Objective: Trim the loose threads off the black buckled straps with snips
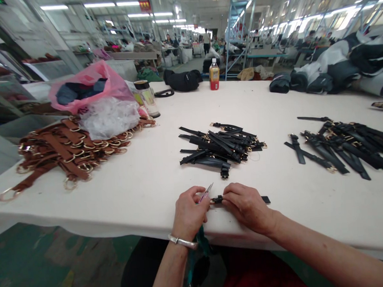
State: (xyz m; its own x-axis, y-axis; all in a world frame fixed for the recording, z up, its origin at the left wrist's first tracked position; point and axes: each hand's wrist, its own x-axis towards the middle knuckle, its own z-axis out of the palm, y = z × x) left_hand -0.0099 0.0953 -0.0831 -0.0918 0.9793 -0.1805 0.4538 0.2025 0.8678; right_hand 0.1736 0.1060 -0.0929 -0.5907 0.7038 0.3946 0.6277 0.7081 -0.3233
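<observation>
Head view, hands: We see our left hand (189, 210) closed around small thread snips (206, 193), blades pointing to 1 o'clock, and our right hand (247, 206) pinching a black strap (243, 198) flat on the white table (148, 180) near its front edge.
Head view, containers: At 10 o'clock a pink plastic bag (87, 85) holds dark cloth; a clear bag (108, 118) lies against it, contents unclear. A lidded jar (147, 97) stands beside them.
Head view, piles: Brown straps with gold rings (62, 149) spread at 9 o'clock; a black strap pile (221, 148) sits at 12 o'clock, another heap (344, 149) at 2 o'clock.
Head view, far edge: A drink bottle (214, 74) and a black bag (183, 80) stand at 12 o'clock, dark fabric rolls (304, 82) at 1 o'clock.
</observation>
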